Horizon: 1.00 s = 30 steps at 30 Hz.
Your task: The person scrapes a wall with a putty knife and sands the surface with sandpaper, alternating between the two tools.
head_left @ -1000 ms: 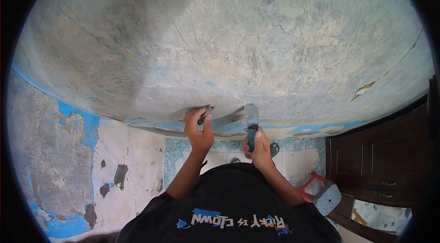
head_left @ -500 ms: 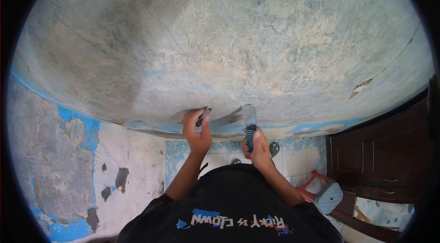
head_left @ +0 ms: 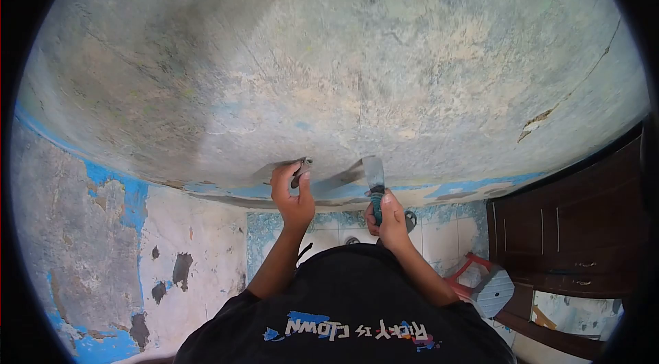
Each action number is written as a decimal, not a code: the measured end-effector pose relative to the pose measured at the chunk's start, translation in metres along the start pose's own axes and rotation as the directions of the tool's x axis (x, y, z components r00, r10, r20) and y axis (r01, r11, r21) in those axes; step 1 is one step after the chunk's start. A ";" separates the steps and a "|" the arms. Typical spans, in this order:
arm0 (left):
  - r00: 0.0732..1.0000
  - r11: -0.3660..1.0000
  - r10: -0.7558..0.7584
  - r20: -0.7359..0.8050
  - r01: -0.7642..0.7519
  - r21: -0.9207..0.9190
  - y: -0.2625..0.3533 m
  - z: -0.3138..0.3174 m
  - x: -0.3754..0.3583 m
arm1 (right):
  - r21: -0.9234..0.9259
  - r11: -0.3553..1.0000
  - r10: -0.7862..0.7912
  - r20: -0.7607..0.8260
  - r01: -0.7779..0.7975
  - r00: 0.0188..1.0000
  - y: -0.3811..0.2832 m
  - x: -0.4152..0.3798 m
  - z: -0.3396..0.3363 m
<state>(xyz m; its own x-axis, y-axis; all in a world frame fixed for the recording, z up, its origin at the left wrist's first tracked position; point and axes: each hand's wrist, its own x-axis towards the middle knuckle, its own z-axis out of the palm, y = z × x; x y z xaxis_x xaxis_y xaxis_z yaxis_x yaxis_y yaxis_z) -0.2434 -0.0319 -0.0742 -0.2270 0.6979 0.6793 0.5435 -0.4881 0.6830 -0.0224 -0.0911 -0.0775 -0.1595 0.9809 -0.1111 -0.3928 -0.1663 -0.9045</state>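
Observation:
My right hand [head_left: 392, 223] is wrapped round the teal handle of a putty knife [head_left: 374, 173]. Its broad metal blade points up at the scraped wall [head_left: 357, 83], its tip at or very near the surface. To the left, my left hand [head_left: 294, 201] pinches a small dark tool with a metallic end [head_left: 306, 163] between thumb and fingers, close to the same wall. The kind of that tool is too small to make out. Both hands are just above a strip of blue paint [head_left: 494, 184] low on the wall.
A red and grey step stool [head_left: 493, 293] stands on the floor at my right, beside a dark wooden cabinet [head_left: 570, 227]. Blue paint flakes lie on the tiles [head_left: 439, 237]. A side wall [head_left: 185, 227] with peeling patches is at my left. A crack [head_left: 539, 122] runs through the wall.
The view has shifted slightly. My left hand and its small tool have moved a little left and down; the putty knife has hardly moved.

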 end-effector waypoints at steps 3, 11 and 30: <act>0.998 0.999 -0.031 -0.046 0.029 -0.031 0.002 0.007 0.003 | -0.059 0.997 -0.050 0.028 0.051 0.998 -0.019 0.010 0.014; 0.998 0.998 -0.055 -0.017 0.055 -0.041 0.003 0.000 0.002 | -0.013 1.000 0.026 0.030 -0.026 0.999 -0.003 0.001 0.000; 0.999 0.998 -0.051 0.016 0.051 -0.030 0.005 -0.004 0.006 | 0.098 0.992 0.070 0.047 -0.075 0.996 -0.004 0.001 0.013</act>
<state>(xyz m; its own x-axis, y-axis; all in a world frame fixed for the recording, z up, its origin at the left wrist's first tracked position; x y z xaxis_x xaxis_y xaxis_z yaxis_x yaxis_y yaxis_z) -0.2451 -0.0324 -0.0661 -0.2414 0.7301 0.6393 0.5066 -0.4670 0.7247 -0.0328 -0.0910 -0.0690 -0.2295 0.9610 -0.1546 -0.4670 -0.2481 -0.8488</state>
